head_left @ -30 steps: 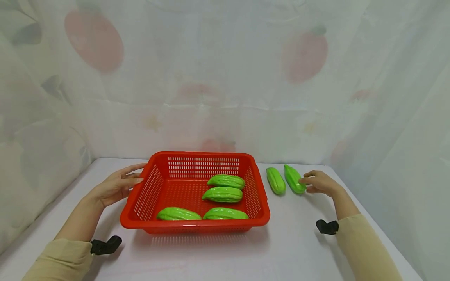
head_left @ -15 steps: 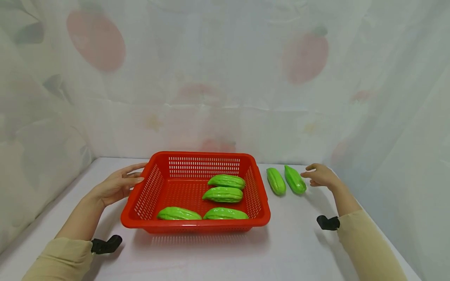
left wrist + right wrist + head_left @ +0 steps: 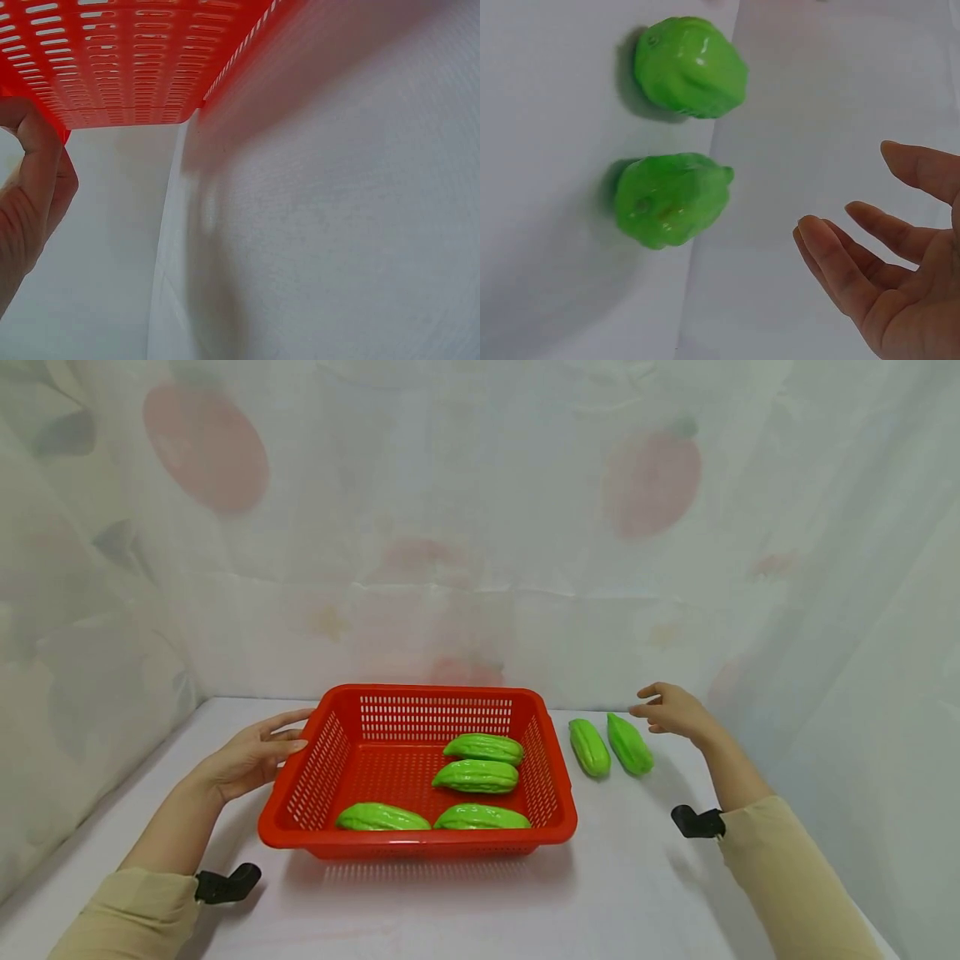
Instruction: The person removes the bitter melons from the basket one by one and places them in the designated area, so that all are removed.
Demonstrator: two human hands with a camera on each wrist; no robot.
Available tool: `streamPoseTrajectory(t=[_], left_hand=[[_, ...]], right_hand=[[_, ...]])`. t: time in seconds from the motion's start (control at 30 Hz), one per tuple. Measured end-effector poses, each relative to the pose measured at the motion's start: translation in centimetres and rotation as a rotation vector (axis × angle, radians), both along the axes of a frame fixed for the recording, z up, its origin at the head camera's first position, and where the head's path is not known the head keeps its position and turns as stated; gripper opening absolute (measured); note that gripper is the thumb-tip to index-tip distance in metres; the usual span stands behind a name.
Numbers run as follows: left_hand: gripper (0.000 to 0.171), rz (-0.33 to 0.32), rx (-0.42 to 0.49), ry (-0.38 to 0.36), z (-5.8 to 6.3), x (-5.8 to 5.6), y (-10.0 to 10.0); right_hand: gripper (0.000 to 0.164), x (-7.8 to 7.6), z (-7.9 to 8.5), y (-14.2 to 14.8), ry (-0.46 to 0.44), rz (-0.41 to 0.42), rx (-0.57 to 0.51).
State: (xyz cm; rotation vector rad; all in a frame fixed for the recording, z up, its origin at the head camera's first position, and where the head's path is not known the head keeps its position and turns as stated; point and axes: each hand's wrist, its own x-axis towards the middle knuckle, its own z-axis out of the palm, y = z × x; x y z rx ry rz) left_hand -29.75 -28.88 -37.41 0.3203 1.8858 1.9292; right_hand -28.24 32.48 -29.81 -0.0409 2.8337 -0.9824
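A red plastic basket (image 3: 390,768) with slotted walls stands in the middle of the table. Inside it lie several glossy green bitter melons (image 3: 480,777), two at the right and two along the near wall. My left hand (image 3: 243,760) holds the basket's left rim; in the left wrist view its fingers (image 3: 37,150) curl at the rim. Right of the basket, two more bitter melons lie side by side, an inner one (image 3: 590,748) and an outer one (image 3: 630,745). Over the outer one hovers my right hand (image 3: 678,710), fingers loosely spread, holding nothing and apart from both melons.
The table (image 3: 420,910) has a white cover. Pale printed curtains (image 3: 465,527) enclose it at the back and on both sides. A black wrist mount (image 3: 697,822) sits at the right cuff, another (image 3: 228,885) at the left.
My right hand has come off the outer bitter melon and risen up and away, then slightly left. That melon stays on the table. The left hand and basket hold still.
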Motion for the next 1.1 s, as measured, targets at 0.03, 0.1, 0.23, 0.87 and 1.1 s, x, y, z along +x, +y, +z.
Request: streamPoseTrajectory(t=[0.03,0.1,0.23,0.87,1.1], left_hand=[[0.049,0.000,0.002,0.002,-0.1,0.0,0.0],[0.049,0.002,0.004,0.004,-0.1,0.0,-0.1],[0.049,0.002,0.001,0.006,-0.1,0.0,-0.1],[0.048,0.012,0.014,-0.004,0.0,0.2,0.1],[0.048,0.016,0.009,-0.001,0.0,0.2,0.1]], right_hand=[[0.066,0.0,0.2,-0.2,0.007,0.009,0.004],[0.066,0.0,0.6,-0.7,0.025,0.019,0.023],[0.062,0.0,1.5,-2.1,0.059,0.038,0.066],[0.050,0.7,4.5,-9.2,0.216,0.154,0.065],[0.047,0.9,5.3,-12.3,0.237,0.240,0.030]])
